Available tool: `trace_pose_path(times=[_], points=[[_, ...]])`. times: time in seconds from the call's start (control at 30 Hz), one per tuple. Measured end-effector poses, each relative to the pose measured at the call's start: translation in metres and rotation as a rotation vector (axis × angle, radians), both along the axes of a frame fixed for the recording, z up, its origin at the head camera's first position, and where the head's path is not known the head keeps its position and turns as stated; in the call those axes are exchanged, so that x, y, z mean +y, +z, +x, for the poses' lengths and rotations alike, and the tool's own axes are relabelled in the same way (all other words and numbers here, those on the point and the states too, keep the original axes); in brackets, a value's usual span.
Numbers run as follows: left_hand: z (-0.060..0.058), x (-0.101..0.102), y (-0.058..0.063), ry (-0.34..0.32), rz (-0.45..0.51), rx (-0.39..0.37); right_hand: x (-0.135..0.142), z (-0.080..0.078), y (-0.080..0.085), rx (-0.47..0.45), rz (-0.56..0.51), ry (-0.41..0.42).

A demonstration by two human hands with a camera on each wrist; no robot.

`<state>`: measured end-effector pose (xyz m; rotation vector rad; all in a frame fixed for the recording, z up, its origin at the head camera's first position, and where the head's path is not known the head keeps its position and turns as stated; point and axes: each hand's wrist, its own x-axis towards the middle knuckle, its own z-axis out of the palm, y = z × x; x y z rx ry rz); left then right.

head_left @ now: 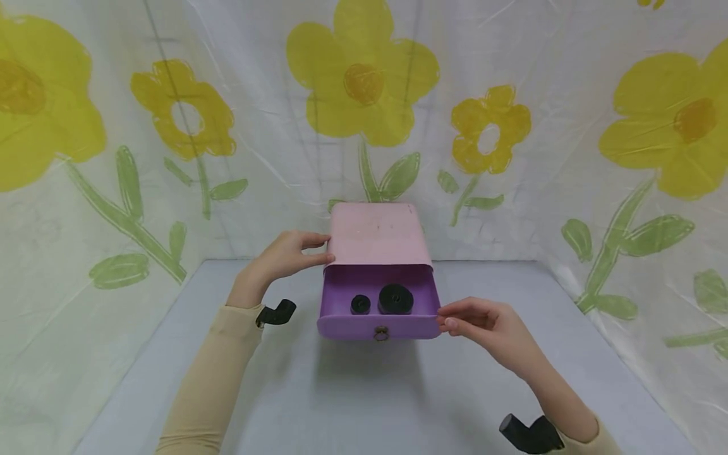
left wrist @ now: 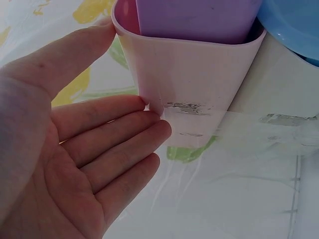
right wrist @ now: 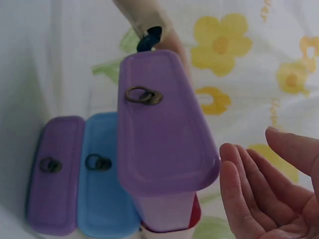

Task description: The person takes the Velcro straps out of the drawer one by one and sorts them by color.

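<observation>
Extending loosely, gripping nothing: left fingers on pink case, right fingers on purple drawer; black discs inside.

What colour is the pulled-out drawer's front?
Purple; the drawer front shows best in the right wrist view.

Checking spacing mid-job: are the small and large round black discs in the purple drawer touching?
Apart: the head view shows a strip of the purple drawer between the small black disc and the large black disc.
</observation>
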<state>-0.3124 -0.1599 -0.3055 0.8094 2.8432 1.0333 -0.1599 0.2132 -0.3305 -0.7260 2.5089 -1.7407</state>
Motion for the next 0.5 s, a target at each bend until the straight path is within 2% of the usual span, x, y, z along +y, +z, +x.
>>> trace_pose_path(times=[0.2, 0.37, 0.5], points=[[0.0, 0.0, 0.0, 0.003, -0.01, 0.003, 0.003, -0.013, 0.01, 0.029, 0.054, -0.062], [0.0, 0.0, 0.001, 0.008, -0.012, 0.0, 0.0, -0.025, 0.015, 0.023, 0.142, -0.116], [0.0, 0.0, 0.001, 0.009, -0.014, -0.002, -0.007, -0.036, 0.018, 0.004, 0.162, -0.11]])
